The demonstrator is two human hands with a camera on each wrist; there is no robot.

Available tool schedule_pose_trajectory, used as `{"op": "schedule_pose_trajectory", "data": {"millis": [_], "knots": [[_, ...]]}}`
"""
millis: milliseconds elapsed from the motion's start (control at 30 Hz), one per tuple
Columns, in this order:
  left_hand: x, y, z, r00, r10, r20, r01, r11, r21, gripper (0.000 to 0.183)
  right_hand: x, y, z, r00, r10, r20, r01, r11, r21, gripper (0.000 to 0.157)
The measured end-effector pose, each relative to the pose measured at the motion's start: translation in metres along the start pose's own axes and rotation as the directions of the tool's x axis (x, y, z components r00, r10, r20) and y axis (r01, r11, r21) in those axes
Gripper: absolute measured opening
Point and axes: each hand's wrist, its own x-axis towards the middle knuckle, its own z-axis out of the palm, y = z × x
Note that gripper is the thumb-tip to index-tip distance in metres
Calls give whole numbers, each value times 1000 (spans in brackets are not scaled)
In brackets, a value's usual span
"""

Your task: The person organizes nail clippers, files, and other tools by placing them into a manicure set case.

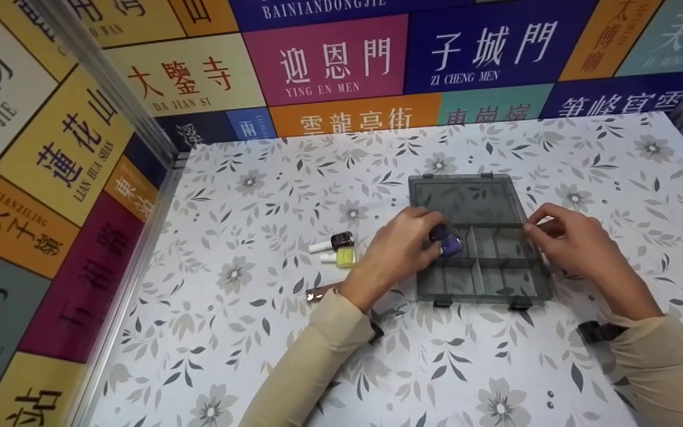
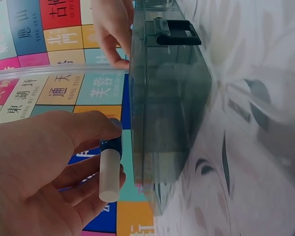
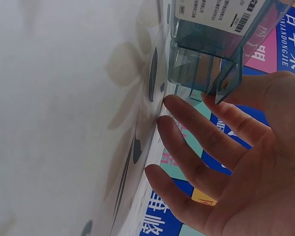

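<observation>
white-capped dark bottle (image 2: 110,164) pinched in the left grip (image 1: 398,243), over the left part of the open box (image 1: 481,296); its edge pinched in the right grip (image 1: 578,246) (other fingers (image 3: 191,157) spread); yellow bottle (image 1: 346,257) nearby, on the table (image 1: 211,332).

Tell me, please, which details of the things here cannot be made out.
- Head view: right end of the brown item, behind the left forearm.
- Left wrist view: upper part of the bottle, partly covered by the left hand.
- Right wrist view: label, cut off by the top edge; print too small.
</observation>
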Motion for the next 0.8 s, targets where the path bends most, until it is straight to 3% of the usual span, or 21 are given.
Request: {"op": "schedule_pose_trajectory", "data": {"millis": [367,500,800], "knots": [[6,1,10,1000,-9,21,11,998,-69,39,0,0,1,1000,-3,-6,3,1000,1,22],[7,1,14,1000,-1,19,2,999,-47,43,-1,0,1,1000,9,-4,-9,1000,1,25],[9,-3,10,992,74,-101,-73,997,7,54,0,2,2,1000,4,-5,-4,1000,0,23]]}}
